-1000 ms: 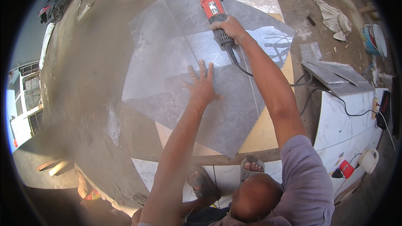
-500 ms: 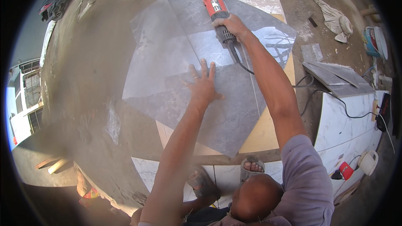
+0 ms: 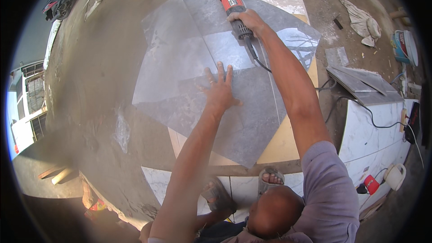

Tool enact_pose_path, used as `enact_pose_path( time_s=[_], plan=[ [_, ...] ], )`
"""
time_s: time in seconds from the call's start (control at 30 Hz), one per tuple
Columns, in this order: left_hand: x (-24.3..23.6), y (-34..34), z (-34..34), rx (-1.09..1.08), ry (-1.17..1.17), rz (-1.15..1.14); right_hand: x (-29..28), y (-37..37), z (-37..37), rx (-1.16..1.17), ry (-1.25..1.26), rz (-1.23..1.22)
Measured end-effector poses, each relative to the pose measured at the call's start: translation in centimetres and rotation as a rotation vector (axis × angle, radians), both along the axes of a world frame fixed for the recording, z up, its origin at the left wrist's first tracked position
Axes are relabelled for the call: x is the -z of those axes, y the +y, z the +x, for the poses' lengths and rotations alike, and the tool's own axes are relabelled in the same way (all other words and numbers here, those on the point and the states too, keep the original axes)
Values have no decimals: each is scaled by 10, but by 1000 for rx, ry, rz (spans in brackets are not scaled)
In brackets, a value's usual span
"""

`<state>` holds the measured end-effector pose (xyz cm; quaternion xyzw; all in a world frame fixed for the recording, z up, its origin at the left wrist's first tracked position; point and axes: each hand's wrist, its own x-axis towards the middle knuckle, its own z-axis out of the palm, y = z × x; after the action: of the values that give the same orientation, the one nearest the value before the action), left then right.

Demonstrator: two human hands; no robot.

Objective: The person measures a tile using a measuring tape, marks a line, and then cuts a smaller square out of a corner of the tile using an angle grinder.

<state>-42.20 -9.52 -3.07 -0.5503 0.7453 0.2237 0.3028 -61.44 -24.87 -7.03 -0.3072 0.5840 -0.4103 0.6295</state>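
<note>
R hand wrapped round grinder, at far edge of grey tile; long axis fwd, tipped slightly L; L hand flat mid-tile, fingers spread, grasping nothing; grinder lies ahead, slightly R of it.

Left hand lies splayed, right hand grips.

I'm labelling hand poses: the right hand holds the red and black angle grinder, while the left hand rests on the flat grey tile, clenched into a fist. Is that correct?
Not quite: the left hand isn't clenched; the head view shows it open, fingers spread on the flat grey tile.
</note>
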Motion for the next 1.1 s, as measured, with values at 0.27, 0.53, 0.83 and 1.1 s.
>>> enact_pose_path(
  time_s=[0.27,0.53,0.83,1.1],
  plan=[
    [0,-1,-2,19,-1,-7,13,7,-4,-25,45,-22],
    [2,2,1,14,17,-32,16,15,-3,-13,-7,-59],
    [2,-1,0,4,19,7,11,-5,-5,-14,0,-9],
    [1,-1,-1,4,17,2,12,2,-3,-14,9,-21]
  ],
)
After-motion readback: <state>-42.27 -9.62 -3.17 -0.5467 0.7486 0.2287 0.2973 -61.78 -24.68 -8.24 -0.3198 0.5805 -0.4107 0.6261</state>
